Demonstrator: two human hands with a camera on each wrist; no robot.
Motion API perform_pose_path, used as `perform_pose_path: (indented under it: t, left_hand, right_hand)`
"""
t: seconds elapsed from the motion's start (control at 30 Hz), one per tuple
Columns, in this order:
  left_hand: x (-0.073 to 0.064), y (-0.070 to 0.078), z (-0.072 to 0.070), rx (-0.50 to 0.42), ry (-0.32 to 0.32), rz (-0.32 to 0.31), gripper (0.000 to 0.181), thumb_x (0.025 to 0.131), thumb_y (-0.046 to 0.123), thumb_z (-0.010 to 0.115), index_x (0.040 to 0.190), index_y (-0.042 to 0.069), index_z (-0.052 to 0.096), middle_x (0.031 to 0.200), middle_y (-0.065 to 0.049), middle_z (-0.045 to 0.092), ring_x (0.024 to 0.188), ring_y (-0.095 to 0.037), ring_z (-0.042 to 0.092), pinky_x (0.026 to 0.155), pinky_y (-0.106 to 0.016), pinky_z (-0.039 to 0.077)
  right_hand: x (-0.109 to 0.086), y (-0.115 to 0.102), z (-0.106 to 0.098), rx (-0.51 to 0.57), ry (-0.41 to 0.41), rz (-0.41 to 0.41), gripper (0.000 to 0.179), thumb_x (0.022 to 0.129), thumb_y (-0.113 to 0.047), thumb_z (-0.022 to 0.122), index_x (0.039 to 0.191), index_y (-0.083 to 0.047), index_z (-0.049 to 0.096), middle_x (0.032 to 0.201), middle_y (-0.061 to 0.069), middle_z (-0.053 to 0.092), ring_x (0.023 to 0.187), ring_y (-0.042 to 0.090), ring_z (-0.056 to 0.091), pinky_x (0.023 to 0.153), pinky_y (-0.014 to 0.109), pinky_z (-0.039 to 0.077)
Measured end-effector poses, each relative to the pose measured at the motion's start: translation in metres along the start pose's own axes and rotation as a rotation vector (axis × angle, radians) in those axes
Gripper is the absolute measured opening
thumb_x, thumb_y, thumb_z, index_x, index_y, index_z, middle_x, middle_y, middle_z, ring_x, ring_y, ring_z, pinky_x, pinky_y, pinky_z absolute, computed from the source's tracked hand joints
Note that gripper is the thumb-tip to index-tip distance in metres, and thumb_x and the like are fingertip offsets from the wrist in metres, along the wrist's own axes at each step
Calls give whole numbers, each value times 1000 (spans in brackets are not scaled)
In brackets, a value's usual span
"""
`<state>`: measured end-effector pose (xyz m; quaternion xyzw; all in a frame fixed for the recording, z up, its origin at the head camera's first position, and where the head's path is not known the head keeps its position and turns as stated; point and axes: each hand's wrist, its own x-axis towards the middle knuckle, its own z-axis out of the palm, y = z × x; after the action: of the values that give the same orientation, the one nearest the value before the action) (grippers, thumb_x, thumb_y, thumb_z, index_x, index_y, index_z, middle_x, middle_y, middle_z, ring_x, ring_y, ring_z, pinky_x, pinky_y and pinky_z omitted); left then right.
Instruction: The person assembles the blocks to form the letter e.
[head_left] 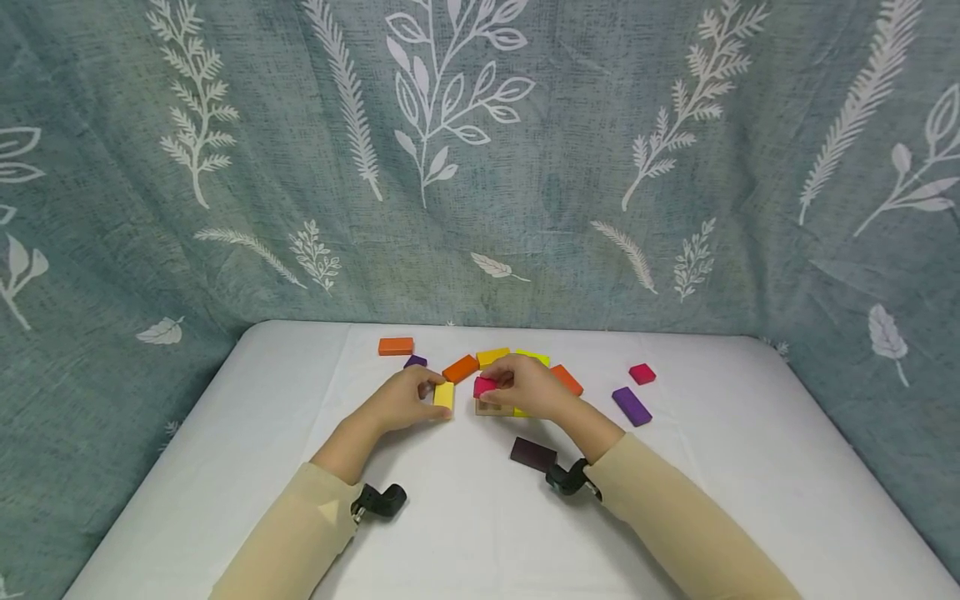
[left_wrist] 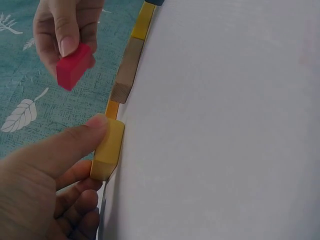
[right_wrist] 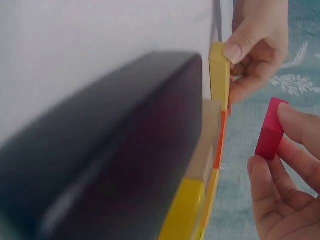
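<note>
Our left hand (head_left: 397, 402) pinches a yellow block (head_left: 444, 397) low over the table (head_left: 450, 517); our right hand (head_left: 528, 387) pinches a red block (head_left: 483, 387) above a plain wooden block (head_left: 489, 409). Behind them curve orange and yellow blocks. Nearer us, a dark block (head_left: 533, 454) partly blocks the right wrist view. Rightward lies a purple block (head_left: 632, 407).

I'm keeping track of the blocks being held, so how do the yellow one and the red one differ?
The yellow block is in the left hand, the red block in the right hand. The yellow block is held low, near the table; the red block is higher, above the plain wooden block. Both are box-shaped and pinched between thumb and fingers.
</note>
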<state>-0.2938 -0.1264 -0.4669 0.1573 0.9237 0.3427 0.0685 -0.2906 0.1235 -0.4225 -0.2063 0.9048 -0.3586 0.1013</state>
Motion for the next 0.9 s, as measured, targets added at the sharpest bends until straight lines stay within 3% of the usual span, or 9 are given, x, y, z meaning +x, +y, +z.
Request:
perform_pose_path:
  t: [0.23,0.53,0.9]
  left_hand:
    - [2,0,-1,6,-7,3,60,77,35,88,126,8,68,93,-1,59,83,-18,50,73,-33,43]
    - [3,-1,-2,13,-5,22,59,77,36,88,126,9,69,93,0,59,82,-18,49,71,-33,41]
    - [4,-2,-2,-3,-2,23,60,76,35,89,126,8,69,88,-2,57,79,-17,48,67,-32,39]
  right_hand:
    - [9,-7,11,5,-16,23,32,85,-23,83,113,-10,74,102,-3,69,91,14,61,82,31,53]
    - [18,-4,24,-20,-34,-62,29,86,-18,81,111,-6,74,98,0,72,81,12,60,74,27,53]
    - [23,-10,30,-115,-45,-29,27,87,-18,80,112,-8,74,100,-1,71,84,12,58,79,30,51]
